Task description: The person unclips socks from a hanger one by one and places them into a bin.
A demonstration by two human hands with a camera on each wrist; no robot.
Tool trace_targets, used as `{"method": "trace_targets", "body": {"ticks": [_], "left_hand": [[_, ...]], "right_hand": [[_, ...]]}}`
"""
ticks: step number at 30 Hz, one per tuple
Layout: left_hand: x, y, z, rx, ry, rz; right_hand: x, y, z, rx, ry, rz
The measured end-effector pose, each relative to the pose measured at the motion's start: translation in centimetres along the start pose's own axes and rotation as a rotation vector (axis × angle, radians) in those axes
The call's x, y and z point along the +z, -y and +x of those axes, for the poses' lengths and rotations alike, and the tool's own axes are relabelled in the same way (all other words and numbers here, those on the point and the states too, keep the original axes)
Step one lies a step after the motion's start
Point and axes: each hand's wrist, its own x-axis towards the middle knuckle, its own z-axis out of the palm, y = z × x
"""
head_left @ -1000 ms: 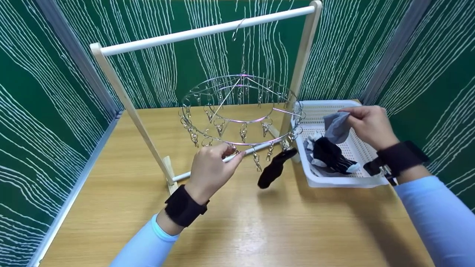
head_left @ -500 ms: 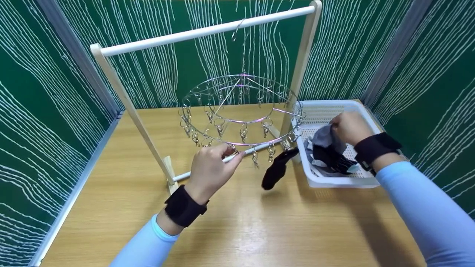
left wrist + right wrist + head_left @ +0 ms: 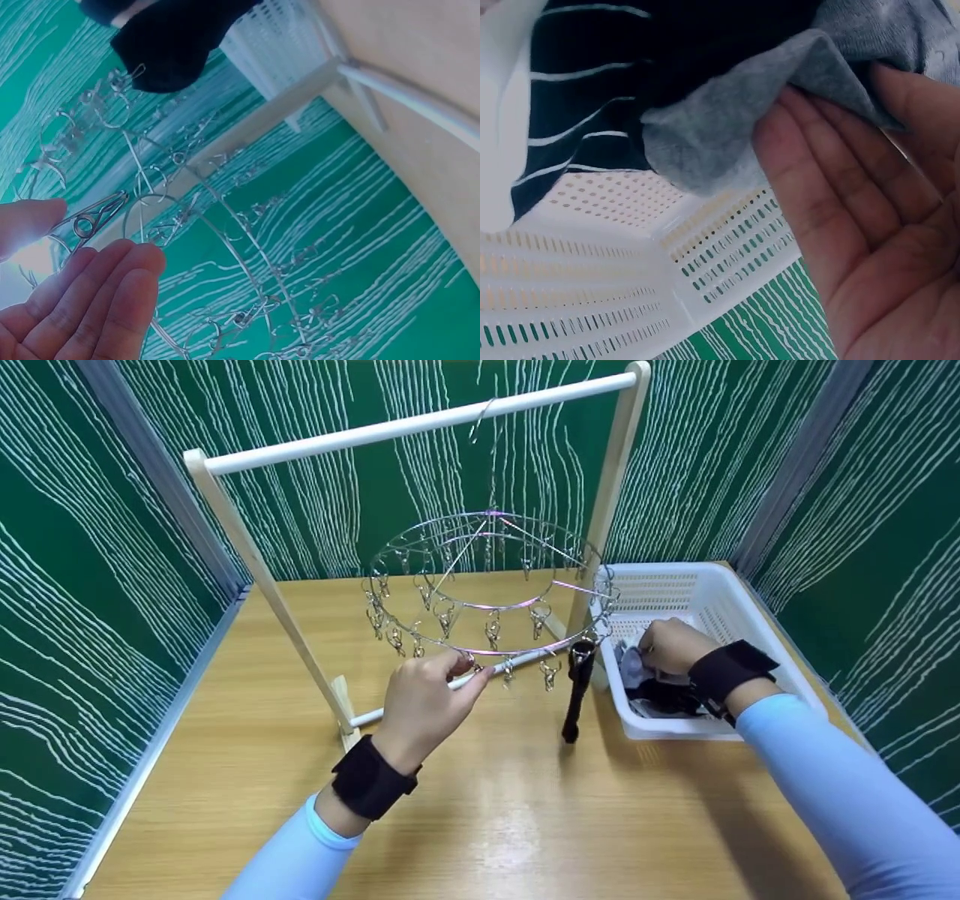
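Note:
My left hand [image 3: 427, 697] pinches a metal clip [image 3: 88, 223] at the front rim of a round wire sock hanger [image 3: 504, 606]. To its right a black sock [image 3: 576, 697] hangs from another clip. Down in the white basket [image 3: 637, 727], my right hand [image 3: 679, 646] has a grey sock [image 3: 712, 112] between its thumb and fingers. Beside that lies a black sock with white stripes [image 3: 585, 90]. From the head, my right hand and wrist strap cover part of the pile.
A stand with a white top rail [image 3: 420, 426] and wooden posts [image 3: 262, 585] carries the hanger by its hook. Several free clips dangle around the rings. The basket stands on the wooden table [image 3: 487, 825] at the right, by a green wall with white lines.
My right hand has lowered the grey sock from above the basket into the pile, moving left and down. The hanging black sock has swung round. My left hand stays at the clip.

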Motion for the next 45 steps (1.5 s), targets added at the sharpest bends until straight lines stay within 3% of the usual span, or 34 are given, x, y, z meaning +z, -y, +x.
{"method": "trace_targets", "body": {"ticks": [9,16,21,28,34,39,45], "left_hand": [[-0.2,0.0,-0.1,0.007,-0.012,0.017],[-0.2,0.0,-0.1,-0.001,-0.009,0.010],[-0.2,0.0,-0.2,-0.005,-0.012,0.019],[-0.3,0.1,-0.2,0.000,-0.009,0.028],[-0.3,0.0,-0.3,0.024,-0.013,0.056],[-0.6,-0.2,-0.4,0.060,-0.025,0.089],[-1.1,-0.5,-0.4,0.177,-0.099,0.211]], "right_hand": [[-2.9,1.9,-0.6,0.015,0.000,0.027],[-5.1,4.9,-1.6,-0.020,-0.102,0.106],[-5.7,7.3,-2.3,-0.118,-0.293,0.139],[-4.7,9.4,-2.4,-0.357,-0.540,0.066],[-4.0,10.1,-2.2,-0.496,-0.595,-0.004],[-3.6,10.1,-2.1,-0.561,-0.610,-0.046],[-3.7,10.1,-2.0,-0.580,-0.642,-0.040]]}}
